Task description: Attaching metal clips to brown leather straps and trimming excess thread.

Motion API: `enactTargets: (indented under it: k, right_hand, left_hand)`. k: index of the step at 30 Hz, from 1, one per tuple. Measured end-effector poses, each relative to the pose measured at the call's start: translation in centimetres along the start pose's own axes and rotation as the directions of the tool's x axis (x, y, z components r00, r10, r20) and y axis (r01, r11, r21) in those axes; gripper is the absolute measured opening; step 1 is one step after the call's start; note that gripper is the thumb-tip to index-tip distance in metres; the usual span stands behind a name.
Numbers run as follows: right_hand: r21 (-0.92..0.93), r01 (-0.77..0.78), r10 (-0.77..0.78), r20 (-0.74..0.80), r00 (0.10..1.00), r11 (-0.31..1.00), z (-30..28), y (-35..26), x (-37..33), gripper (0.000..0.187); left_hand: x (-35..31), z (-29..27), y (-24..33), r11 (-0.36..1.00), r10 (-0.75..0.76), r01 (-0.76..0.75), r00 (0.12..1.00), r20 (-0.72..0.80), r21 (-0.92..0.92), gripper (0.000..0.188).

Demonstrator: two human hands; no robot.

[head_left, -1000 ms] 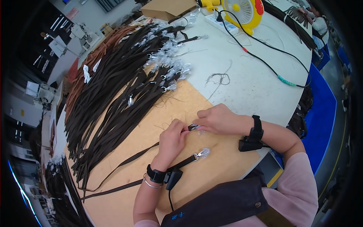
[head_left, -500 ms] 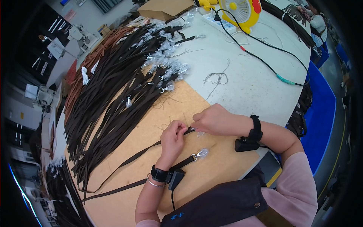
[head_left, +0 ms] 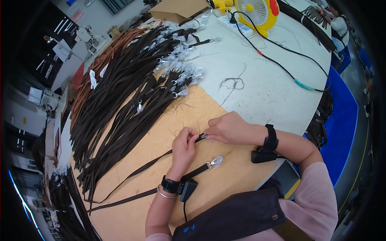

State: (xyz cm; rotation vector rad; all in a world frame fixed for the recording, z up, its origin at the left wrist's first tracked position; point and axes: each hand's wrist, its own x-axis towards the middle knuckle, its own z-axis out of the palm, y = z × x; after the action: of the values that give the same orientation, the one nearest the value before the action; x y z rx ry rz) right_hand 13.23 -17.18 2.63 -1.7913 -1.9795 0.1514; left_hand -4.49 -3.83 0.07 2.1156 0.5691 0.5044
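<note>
A dark brown strap point(head_left: 151, 163) runs across the tan board to my left hand point(head_left: 184, 145), which pinches it near its end. My right hand point(head_left: 227, 128) is closed at that same end, thumb and fingers together by a small shiny piece, perhaps a plastic-wrapped clasp. Its fingers partly hide what they grip. The strap's other end, with a metal snap hook point(head_left: 217, 161) in clear plastic, lies on the board below my hands, and my left forearm crosses over that part. Loose dark threads lie on the board just beyond my fingers.
A big pile of dark straps point(head_left: 116, 96) with plastic-wrapped hooks covers the left of the table, brown ones point(head_left: 94, 72) behind. A yellow fan point(head_left: 257, 16), power strip point(head_left: 231, 25) and black cable point(head_left: 277, 64) stand farther off. A blue bin point(head_left: 341, 116) is at right; another person works far right.
My right fingers have shifted slightly at the strap's end, and more of the shiny piece and dark strap shows between my hands. The whole view has moved slightly.
</note>
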Motion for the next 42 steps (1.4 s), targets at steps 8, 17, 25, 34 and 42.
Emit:
enactTargets:
  k: [8, 17, 25, 34, 42]
  right_hand:
    - [0.011, 0.003, -0.004, 0.038, 0.999, 1.0, -0.3, 0.0, 0.3, 0.02]
    - [0.348, -0.162, 0.167, 0.015, 0.986, 0.923, 0.6, 1.6, -0.5, 0.024]
    - [0.241, -0.09, 0.074, 0.073, 0.995, 0.966, -1.1, 0.5, -0.4, 0.025]
    - [0.094, -0.013, 0.008, 0.057, 0.998, 0.995, -0.5, 0.6, -0.4, 0.025]
    - [0.078, 0.082, -0.081, -0.018, 0.997, 0.994, 0.0, 1.1, -0.3, 0.024]
  left_hand:
    - [0.2, 0.2, 0.6, 1.0, -0.002, 0.002, 0.999, 0.034, 0.015, 0.008]
    - [3.3, -5.8, -1.0, 0.795, 0.378, -0.162, 0.886, -0.268, 0.585, 0.02]
    - [-0.7, -1.2, 2.7, 0.971, 0.064, -0.062, 0.998, 0.0, 0.232, 0.018]
    - [-0.6, -0.4, 2.2, 0.966, 0.106, -0.103, 0.994, 0.0, 0.237, 0.008]
    - [-0.3, -0.3, 2.1, 0.98, -0.031, 0.028, 0.999, 0.01, 0.199, 0.008]
